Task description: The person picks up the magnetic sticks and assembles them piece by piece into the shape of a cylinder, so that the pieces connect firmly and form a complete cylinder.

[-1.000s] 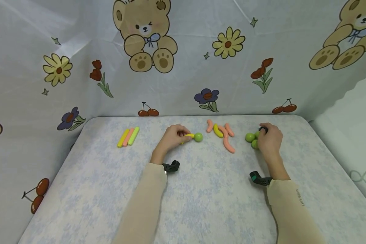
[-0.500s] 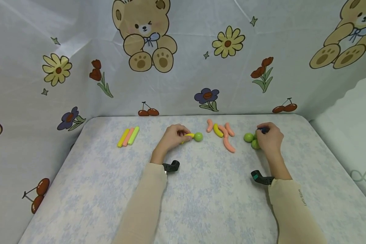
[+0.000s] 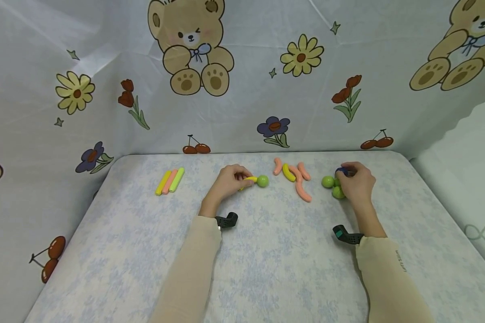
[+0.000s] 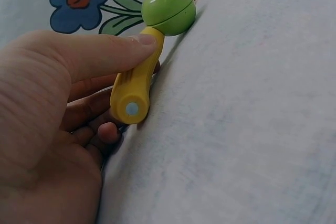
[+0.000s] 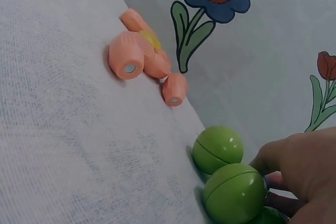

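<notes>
My left hand [image 3: 229,181] pinches a yellow magnetic stick [image 4: 131,82] between thumb and fingers, just above or on the table. The far end of this stick meets a green ball [image 3: 262,181]; both show large in the left wrist view. On the right side, my right hand [image 3: 359,181] holds a small dark blue piece [image 3: 341,171] with its fingertips; most of it is hidden, so its shape is unclear. Against that hand lie several green balls [image 5: 235,193], partly covered by the fingers.
Between the hands lie several curved pink sticks [image 3: 303,192] and a curved yellow stick [image 3: 288,172]. Straight yellow, pink [image 3: 170,181] and green sticks [image 3: 177,180] lie side by side at the left. A printed cloth [image 3: 242,112] hangs behind the table [image 3: 266,260].
The dark blue piece in my right hand has shifted slightly left and shows more. The green balls beside it have slid a little left. My left hand stays put.
</notes>
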The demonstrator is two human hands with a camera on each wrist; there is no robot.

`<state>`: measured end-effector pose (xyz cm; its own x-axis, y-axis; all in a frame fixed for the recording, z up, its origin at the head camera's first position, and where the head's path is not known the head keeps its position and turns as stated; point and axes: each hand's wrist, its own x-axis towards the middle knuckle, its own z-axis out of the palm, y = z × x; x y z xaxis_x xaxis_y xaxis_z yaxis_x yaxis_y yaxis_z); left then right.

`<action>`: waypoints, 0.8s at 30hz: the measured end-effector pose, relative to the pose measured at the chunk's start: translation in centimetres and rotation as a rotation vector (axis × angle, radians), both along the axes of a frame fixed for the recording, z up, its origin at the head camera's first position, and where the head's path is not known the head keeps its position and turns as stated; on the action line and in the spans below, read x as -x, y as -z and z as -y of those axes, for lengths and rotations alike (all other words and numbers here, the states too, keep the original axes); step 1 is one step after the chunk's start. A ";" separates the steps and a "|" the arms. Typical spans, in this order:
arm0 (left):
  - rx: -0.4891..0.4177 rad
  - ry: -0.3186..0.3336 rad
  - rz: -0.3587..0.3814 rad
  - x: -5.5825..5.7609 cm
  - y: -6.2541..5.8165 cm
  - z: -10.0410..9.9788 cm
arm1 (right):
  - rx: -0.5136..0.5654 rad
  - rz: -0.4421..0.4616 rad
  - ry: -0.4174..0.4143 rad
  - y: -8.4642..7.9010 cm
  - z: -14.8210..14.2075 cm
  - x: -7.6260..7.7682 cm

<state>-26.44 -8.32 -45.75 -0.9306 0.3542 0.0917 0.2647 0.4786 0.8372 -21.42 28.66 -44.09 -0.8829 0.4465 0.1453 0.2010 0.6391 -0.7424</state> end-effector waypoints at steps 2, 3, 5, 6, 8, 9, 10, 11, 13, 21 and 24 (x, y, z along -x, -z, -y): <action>0.002 -0.001 0.001 0.0 0.0 0.0 | 0.002 -0.021 0.000 0.0 0.1 0.1; 0.003 -0.002 0.000 0.1 0.0 0.0 | 0.001 -0.031 0.001 0.0 0.2 0.1; 0.008 -0.003 -0.002 0.1 0.0 0.0 | 0.005 -0.063 -0.004 -0.1 0.3 0.2; 0.009 -0.003 -0.003 0.1 0.0 0.0 | 0.003 -0.080 -0.010 -0.1 0.5 0.2; 0.011 -0.005 -0.007 0.1 0.0 0.0 | 0.002 -0.111 -0.024 -0.3 1.0 0.2; 0.010 -0.006 -0.010 0.1 0.0 0.0 | -0.003 -0.131 -0.038 -0.4 1.2 0.1; 0.009 -0.009 -0.012 0.1 0.0 -0.1 | -0.006 -0.153 -0.055 -0.6 1.6 0.1; 0.008 -0.012 -0.014 0.1 0.0 -0.1 | -0.011 -0.174 -0.071 -0.7 2.0 0.1; 0.008 -0.023 -0.021 0.1 0.1 -0.1 | -0.024 -0.214 -0.112 -1.0 2.9 0.0; 0.009 -0.062 -0.041 0.4 0.3 -0.1 | -0.045 -0.266 -0.300 -1.4 7.5 -0.6; 0.009 -0.076 -0.040 0.4 0.3 -0.2 | -0.049 -0.259 -0.408 -1.1 9.2 -0.8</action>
<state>-26.86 -8.16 -46.06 -0.9506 0.2835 0.1262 0.2601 0.5063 0.8222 -20.59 19.41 -43.01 -0.9166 0.0586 0.3955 -0.2605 0.6628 -0.7020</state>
